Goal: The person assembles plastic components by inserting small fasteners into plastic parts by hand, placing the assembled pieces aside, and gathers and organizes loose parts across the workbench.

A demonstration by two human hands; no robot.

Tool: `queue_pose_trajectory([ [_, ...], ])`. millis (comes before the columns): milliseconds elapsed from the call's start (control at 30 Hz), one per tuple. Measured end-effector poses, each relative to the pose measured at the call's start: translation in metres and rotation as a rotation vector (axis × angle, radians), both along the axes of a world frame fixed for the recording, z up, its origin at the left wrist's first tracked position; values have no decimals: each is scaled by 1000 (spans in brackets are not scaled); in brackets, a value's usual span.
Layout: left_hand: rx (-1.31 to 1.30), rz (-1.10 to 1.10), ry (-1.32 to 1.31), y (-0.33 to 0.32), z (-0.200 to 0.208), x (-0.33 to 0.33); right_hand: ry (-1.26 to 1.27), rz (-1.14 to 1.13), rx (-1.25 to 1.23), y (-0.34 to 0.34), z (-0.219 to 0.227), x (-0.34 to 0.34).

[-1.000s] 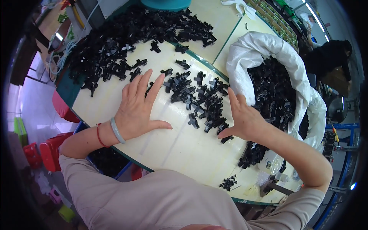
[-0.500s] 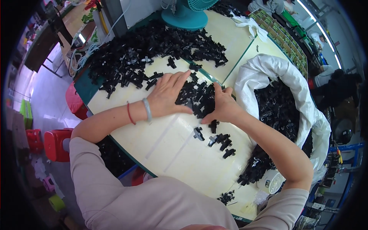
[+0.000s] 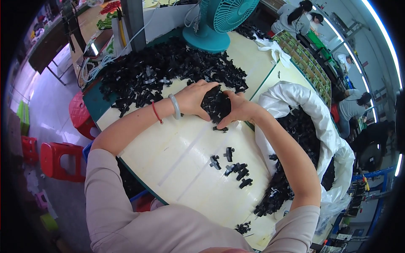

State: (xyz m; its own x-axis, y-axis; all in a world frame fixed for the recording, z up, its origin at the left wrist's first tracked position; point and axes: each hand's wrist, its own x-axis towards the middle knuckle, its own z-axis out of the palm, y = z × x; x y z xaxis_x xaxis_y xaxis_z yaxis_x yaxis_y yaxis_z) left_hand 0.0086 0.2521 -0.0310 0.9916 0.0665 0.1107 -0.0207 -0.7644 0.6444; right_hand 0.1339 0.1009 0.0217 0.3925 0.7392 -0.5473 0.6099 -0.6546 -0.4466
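A clump of small black plastic parts (image 3: 216,105) is gathered between my two cupped hands above the cream tabletop (image 3: 168,147). My left hand (image 3: 195,100) curves round its left side, thumb at the near edge. From the right my right hand (image 3: 241,109) closes on it, its thumb reaching under the near side. One part hangs or lies just below the right thumb. Whether the clump is lifted off the table I cannot tell. Several loose black parts (image 3: 241,170) lie nearer me. Behind my hands spreads a large heap of the same parts (image 3: 160,63).
At the right stands a white woven sack (image 3: 291,90), rolled open, full of black parts. A teal fan (image 3: 206,40) stands at the back. Tiny black pieces (image 3: 243,228) lie near the front edge. Red stools (image 3: 63,160) stand at the left; other people sit far right.
My hands have drawn closer together round the clump, which is now more compact. One more loose part lies apart on the table. The whole view has shifted, showing more of the fan.
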Motion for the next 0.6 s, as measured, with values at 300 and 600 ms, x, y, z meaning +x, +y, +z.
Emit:
queue_pose_trajectory([
  [300,-114,-30,-47,0,2,-3,317,-98,248,-10,-17,10],
  [600,-222,-68,-124,-6,6,14,663,-290,613,-7,-27,5],
])
